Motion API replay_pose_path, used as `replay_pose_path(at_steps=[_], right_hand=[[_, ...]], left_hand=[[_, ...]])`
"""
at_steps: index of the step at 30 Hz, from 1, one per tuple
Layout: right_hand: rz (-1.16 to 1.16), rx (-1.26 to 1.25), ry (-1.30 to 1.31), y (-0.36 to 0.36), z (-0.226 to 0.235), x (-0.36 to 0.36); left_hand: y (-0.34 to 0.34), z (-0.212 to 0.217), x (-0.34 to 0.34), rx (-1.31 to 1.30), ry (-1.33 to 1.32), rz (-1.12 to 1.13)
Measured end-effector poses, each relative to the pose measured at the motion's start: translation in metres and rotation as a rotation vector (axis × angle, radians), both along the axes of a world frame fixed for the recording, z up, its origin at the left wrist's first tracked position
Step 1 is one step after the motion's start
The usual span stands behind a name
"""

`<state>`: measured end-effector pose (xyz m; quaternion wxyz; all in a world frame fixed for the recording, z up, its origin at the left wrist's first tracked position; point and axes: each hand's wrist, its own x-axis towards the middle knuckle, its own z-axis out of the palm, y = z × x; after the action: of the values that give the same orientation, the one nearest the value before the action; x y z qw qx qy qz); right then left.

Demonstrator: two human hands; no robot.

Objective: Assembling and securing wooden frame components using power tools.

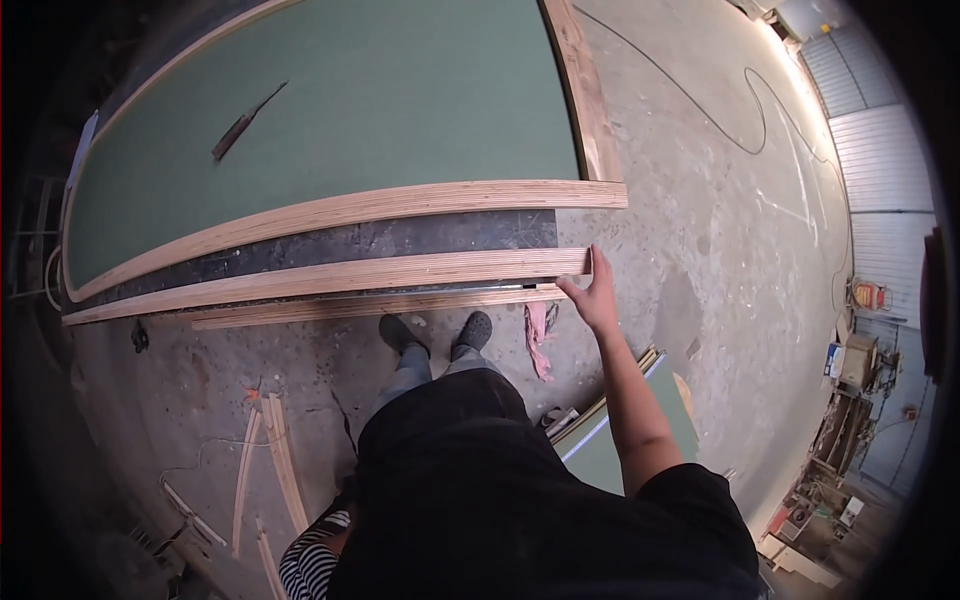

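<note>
Plywood strip (330, 275), long and pale, lies below the large green panel (330, 110), and the right hand (592, 298) rests on its right end. The fingers are open and loosely spread, touching the end, not closed around it. The right arm reaches forward, nearly straight. The left hand is not visible. 1 dark tool (240, 125) lies on the panel.

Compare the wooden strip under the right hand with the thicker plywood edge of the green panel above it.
The wooden strip lies lower and apart, across a dark gap from the panel; the plywood edge frames the green panel. The strip ends at the right hand, which touches its end; the edge runs further right and nobody touches it. Both are pale, layered wood, bowed by the lens.
</note>
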<state>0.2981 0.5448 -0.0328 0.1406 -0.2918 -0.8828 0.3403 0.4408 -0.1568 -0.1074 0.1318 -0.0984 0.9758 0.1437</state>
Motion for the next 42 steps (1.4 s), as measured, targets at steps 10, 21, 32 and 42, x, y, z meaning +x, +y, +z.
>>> replay_pose_path(at_steps=[10, 21, 32, 42], right_hand=[[0.078, -0.700, -0.133, 0.045, -0.011, -0.006], [-0.110, 0.205, -0.317, -0.042, 0.012, -0.067], [-0.108, 0.179, -0.588, -0.061, 0.033, -0.095], [-0.095, 0.152, -0.711, -0.063, 0.038, -0.101]], left_hand=[[0.085, 0.110, -0.072, 0.515, -0.215, 0.605], [0.048, 0.031, -0.028, 0.119, -0.222, 0.225], [0.038, 0.063, -0.103, 0.211, -0.308, 0.261], [-0.038, 0.008, -0.140, 0.302, -0.396, 0.317]])
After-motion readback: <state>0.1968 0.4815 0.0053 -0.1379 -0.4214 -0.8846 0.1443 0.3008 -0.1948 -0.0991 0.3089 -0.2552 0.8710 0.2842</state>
